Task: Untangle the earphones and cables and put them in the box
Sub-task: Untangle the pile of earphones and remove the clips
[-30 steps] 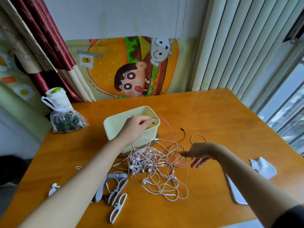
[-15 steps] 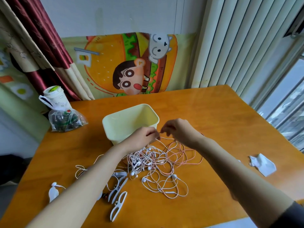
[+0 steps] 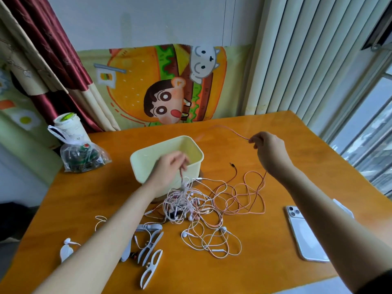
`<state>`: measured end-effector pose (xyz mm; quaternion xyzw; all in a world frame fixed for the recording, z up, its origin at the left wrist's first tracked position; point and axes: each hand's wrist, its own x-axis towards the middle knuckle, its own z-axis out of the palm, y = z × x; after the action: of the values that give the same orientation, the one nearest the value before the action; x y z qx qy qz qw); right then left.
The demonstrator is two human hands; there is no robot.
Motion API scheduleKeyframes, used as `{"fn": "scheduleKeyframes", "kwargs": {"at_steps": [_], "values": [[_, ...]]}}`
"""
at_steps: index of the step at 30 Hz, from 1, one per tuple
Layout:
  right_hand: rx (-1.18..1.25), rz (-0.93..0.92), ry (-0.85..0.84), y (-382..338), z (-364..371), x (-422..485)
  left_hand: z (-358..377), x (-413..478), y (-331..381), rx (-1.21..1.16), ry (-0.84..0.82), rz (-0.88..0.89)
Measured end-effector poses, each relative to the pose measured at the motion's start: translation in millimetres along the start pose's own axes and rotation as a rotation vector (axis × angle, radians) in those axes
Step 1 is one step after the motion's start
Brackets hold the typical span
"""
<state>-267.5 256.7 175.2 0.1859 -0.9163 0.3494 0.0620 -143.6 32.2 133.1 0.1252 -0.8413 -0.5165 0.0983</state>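
Two pinches: left hand point(image 3: 169, 169) on tangle point(image 3: 182, 200), right hand point(image 3: 269, 150) on pink cable point(image 3: 241, 136).

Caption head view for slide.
Left hand holds up the earphone tangle by the box; right hand pinches a pink cable.

Tabletop point(image 3: 318, 158): orange wood, glossy, and it catches pale daylight along its far side. Wall point(image 3: 159, 20) behind: plain white. A cartoon burger hanging point(image 3: 131, 77) sits low on that wall, its lower edge hidden behind the tabletop's far edge. A dark red curtain point(image 3: 55, 49) with cream trim hangs at left. A cream pleated curtain point(image 3: 297, 60) hangs at right, just beside a metal-framed window point(image 3: 369, 124). Daylight enters from the window side.
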Motion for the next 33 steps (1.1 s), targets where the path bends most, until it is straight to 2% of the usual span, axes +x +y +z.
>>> {"fn": "scheduleKeyframes", "kwargs": {"at_steps": [2, 3, 4, 7, 10, 13, 15, 19, 22, 24, 26, 28, 31, 33], "values": [[-0.02, -0.002, -0.045, -0.5, 2.9, -0.8, -9.5, 3.1, 41.5, -0.128, 0.219, 0.18], [-0.034, -0.011, -0.064, -2.1, 4.9, -1.9, -11.6, 2.5, 55.4, -0.161, 0.266, 0.248], [-0.044, -0.022, -0.075, -4.0, 6.9, -2.7, -11.3, 1.8, 62.3, -0.143, 0.259, 0.273], [-0.062, -0.035, -0.082, -7.3, 9.9, -3.5, -5.4, -3.9, 56.4, 0.006, 0.099, 0.189], [-0.044, -0.019, -0.07, -7.8, 8.1, -3.2, -12.1, -5.2, 54.9, -0.149, 0.317, 0.238], [-0.029, -0.031, -0.143, -13.2, 13.0, -7.1, -14.1, -6.0, 62.1, -0.181, 0.328, 0.313], [0.005, -0.082, -0.237, -26.0, 18.6, -14.0, -10.1, -8.5, 64.1, -0.156, 0.296, 0.304], [0.02, -0.314, -0.416, -52.7, 38.6, -39.9, -0.5, -14.1, 63.9, -0.144, 0.187, 0.286], [0.12, -0.376, -0.506, -68.8, 55.7, -53.9, 4.0, -17.1, 69.6, -0.165, 0.133, 0.318], [0.15, -0.353, -0.511, -73.6, 58.7, -54.0, 3.3, -16.8, 70.4, -0.195, 0.129, 0.309], [0.15, -0.361, -0.479, -74.8, 55.7, -50.5, 1.6, -16.3, 59.5, -0.248, 0.095, 0.229], [0.174, -0.36, -0.418, -75.2, 49.5, -43.8, 4.4, -18.0, 37.6, -0.252, -0.034, 0.088], [0.239, -0.261, -0.359, -82.5, 33.4, -32.5, 15.4, -25.2, -0.2, -0.022, -0.303, -0.008], [0.233, -0.242, -0.327, -85.0, 21.6, -24.1, 22.5, -31.1, -19.1, 0.092, -0.373, -0.06]]}}
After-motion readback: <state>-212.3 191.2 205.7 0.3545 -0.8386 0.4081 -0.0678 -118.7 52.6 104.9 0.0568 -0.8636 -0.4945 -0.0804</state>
